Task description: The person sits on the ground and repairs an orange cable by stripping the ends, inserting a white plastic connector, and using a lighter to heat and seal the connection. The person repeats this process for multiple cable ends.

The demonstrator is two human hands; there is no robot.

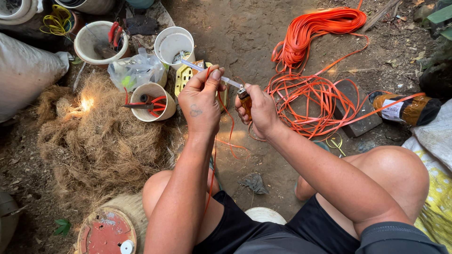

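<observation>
We see both forearms reach forward from the knees and meet above the dirt ground (245,33). The left hand (201,101) is raised with the back toward us; its thumb and fingers are pinched together on a thin clear tube (207,70) and an orange cord (221,106) that hangs down from it. The right hand (259,110), at 3 o'clock of the left, is clamped around a small orange lighter (245,98), its metal top touching the tube; a flame we cannot tell. At 2 o'clock lies the big coil of orange cord (313,89). At 3 o'clock, well apart, lies a brown bottle (407,109) with a white rectangular label. At 10 o'clock stand white buckets (173,44) and a clear plastic bag (134,70).
</observation>
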